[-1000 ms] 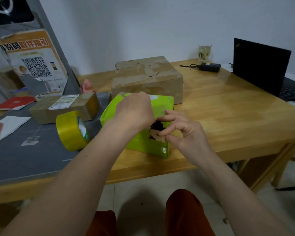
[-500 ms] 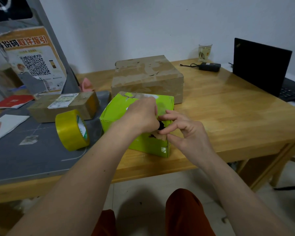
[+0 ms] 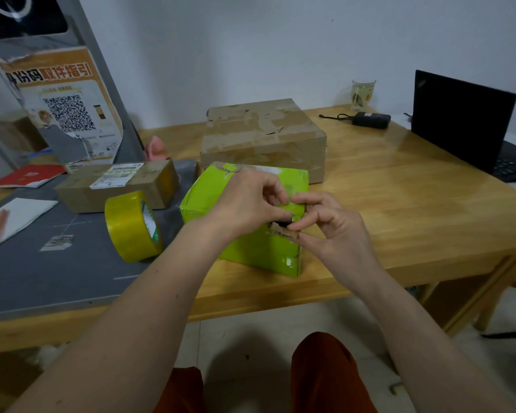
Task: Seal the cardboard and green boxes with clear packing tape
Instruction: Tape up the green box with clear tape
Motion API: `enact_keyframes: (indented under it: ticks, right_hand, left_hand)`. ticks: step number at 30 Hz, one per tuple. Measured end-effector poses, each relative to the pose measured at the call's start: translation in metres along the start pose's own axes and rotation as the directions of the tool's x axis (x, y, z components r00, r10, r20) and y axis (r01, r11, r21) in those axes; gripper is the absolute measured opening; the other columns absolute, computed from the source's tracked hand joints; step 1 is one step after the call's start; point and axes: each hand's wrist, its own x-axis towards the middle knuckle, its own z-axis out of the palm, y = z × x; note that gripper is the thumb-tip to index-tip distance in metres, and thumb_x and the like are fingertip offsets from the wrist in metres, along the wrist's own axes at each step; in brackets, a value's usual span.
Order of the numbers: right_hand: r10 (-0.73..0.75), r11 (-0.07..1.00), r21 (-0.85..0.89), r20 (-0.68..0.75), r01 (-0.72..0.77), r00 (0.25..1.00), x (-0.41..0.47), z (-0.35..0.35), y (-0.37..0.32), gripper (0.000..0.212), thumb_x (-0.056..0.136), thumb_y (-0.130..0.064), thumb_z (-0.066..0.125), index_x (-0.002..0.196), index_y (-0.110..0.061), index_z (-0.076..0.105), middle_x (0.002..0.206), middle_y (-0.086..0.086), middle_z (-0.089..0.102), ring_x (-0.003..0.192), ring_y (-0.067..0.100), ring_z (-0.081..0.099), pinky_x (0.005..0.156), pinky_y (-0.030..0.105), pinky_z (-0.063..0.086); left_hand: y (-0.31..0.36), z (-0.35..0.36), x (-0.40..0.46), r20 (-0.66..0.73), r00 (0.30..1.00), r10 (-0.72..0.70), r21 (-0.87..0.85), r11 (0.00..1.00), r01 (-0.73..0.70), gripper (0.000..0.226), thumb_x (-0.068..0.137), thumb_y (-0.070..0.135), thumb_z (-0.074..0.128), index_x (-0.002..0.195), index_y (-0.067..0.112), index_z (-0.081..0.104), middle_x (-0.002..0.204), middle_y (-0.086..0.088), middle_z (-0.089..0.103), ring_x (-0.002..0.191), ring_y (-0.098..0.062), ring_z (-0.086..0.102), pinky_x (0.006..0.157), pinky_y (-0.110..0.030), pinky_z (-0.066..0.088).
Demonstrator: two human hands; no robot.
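A bright green box (image 3: pixel 259 251) lies on the wooden table (image 3: pixel 399 210) in front of me, with a torn hole showing brown cardboard near its right front edge. My left hand (image 3: pixel 248 201) rests on top of the box, its fingertips pinching the torn edge. My right hand (image 3: pixel 331 228) pinches the torn cardboard flap from the right. A large brown cardboard box (image 3: pixel 265 138) stands behind the green one. A roll of yellowish clear packing tape (image 3: pixel 131 226) stands on edge to the left.
A smaller labelled cardboard box (image 3: pixel 116 186) sits on a grey mat (image 3: pixel 42 263) at left. A black laptop (image 3: pixel 462 120), a charger (image 3: pixel 370 120) and a glass (image 3: pixel 362 93) stand at the back right. A QR-code sign (image 3: pixel 63 108) leans at the back left.
My left hand has slid toward the torn spot and its fingers now meet my right fingertips at the flap. The box and tape roll have stayed put.
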Motion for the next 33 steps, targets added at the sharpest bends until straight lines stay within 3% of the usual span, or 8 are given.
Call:
enact_keyframes:
  ticks: [4, 6, 9, 12, 18, 25, 30, 33]
  right_hand:
    - [0.03, 1.0, 0.003, 0.041, -0.03, 0.999, 0.002, -0.005, -0.012, 0.016, 0.072, -0.003, 0.06, 0.074, -0.016, 0.068, 0.12, 0.006, 0.059, 0.117, 0.01, 0.057, 0.1, 0.029, 0.045]
    - [0.06, 0.986, -0.155, -0.025, -0.063, 0.998, 0.01, -0.003, -0.024, 0.011, 0.075, -0.007, 0.064, 0.075, -0.018, 0.068, 0.111, 0.001, 0.058, 0.106, 0.01, 0.06, 0.089, 0.025, 0.049]
    - [0.176, 0.73, -0.67, -0.006, -0.135, 0.984, 0.035, 0.001, -0.046, 0.012, 0.078, -0.022, 0.072, 0.07, -0.023, 0.064, 0.086, -0.004, 0.056, 0.082, 0.012, 0.055, 0.064, 0.024, 0.043]
    - [0.353, 0.573, -0.814, 0.148, -0.089, 0.924, 0.057, 0.007, -0.067, 0.013, 0.078, -0.022, 0.071, 0.076, -0.01, 0.067, 0.08, 0.005, 0.066, 0.075, 0.022, 0.063, 0.063, 0.033, 0.051]
    - [0.476, 0.364, -0.931, 0.192, 0.006, 0.858, 0.072, 0.021, -0.074, 0.022, 0.078, -0.018, 0.066, 0.068, -0.014, 0.047, 0.065, 0.002, 0.054, 0.056, 0.021, 0.056, 0.058, 0.031, 0.048]
    - [0.553, 0.586, -0.796, 0.257, -0.151, 0.792, 0.078, 0.004, -0.075, 0.013, 0.087, -0.011, 0.066, 0.09, 0.002, 0.066, 0.076, 0.011, 0.059, 0.049, 0.017, 0.056, 0.042, 0.02, 0.043]
    - [0.473, 0.325, -0.945, 0.198, 0.038, 0.858, 0.079, 0.022, -0.067, 0.013, 0.086, -0.017, 0.06, 0.093, -0.012, 0.051, 0.093, 0.006, 0.055, 0.09, 0.027, 0.056, 0.073, 0.034, 0.046]
    - [0.447, 0.367, -0.93, 0.199, 0.024, 0.872, 0.083, 0.021, -0.061, 0.006, 0.084, -0.012, 0.058, 0.086, -0.012, 0.053, 0.089, 0.005, 0.058, 0.087, 0.027, 0.058, 0.068, 0.032, 0.045]
  left_hand:
    - [-0.001, -0.004, -0.001, 0.06, 0.998, -0.019, -0.044, 0.999, 0.021, 0.025, 0.066, 0.008, 0.088, 0.078, 0.017, 0.069, 0.068, 0.004, 0.059, 0.053, 0.004, 0.051, 0.061, -0.017, 0.049]
    - [-0.001, -0.006, -0.002, 0.089, 0.995, -0.044, -0.043, 0.998, 0.048, 0.028, 0.066, 0.009, 0.088, 0.086, 0.015, 0.07, 0.071, 0.004, 0.06, 0.057, 0.002, 0.052, 0.065, -0.02, 0.051]
    - [0.0, -0.007, -0.003, 0.107, 0.991, -0.079, -0.033, 0.996, 0.083, 0.032, 0.071, -0.001, 0.08, 0.096, 0.015, 0.067, 0.076, 0.004, 0.058, 0.068, -0.009, 0.054, 0.073, -0.027, 0.053]
    - [-0.003, -0.009, -0.005, 0.122, 0.989, -0.081, -0.044, 0.995, 0.087, 0.033, 0.076, -0.007, 0.069, 0.099, 0.016, 0.063, 0.08, 0.004, 0.058, 0.072, -0.011, 0.055, 0.076, -0.029, 0.052]
    - [-0.006, -0.006, -0.01, 0.076, 0.993, -0.091, -0.087, 0.991, 0.098, 0.031, 0.079, -0.011, 0.059, 0.101, 0.012, 0.063, 0.081, 0.002, 0.059, 0.078, -0.016, 0.058, 0.08, -0.034, 0.053]
    - [-0.006, -0.003, -0.016, 0.013, 0.994, -0.105, -0.133, 0.985, 0.105, 0.026, 0.083, -0.006, 0.065, 0.097, 0.015, 0.059, 0.08, 0.007, 0.056, 0.077, -0.009, 0.055, 0.077, -0.02, 0.049]
    - [-0.005, -0.003, -0.017, 0.001, 0.993, -0.119, -0.128, 0.985, 0.118, 0.027, 0.083, -0.006, 0.062, 0.099, 0.015, 0.062, 0.085, 0.003, 0.059, 0.087, -0.015, 0.06, 0.087, -0.03, 0.051]
    - [-0.006, -0.002, -0.017, -0.022, 0.992, -0.126, -0.132, 0.984, 0.122, 0.025, 0.083, -0.005, 0.06, 0.099, 0.014, 0.064, 0.085, 0.005, 0.061, 0.088, -0.015, 0.061, 0.089, -0.028, 0.05]
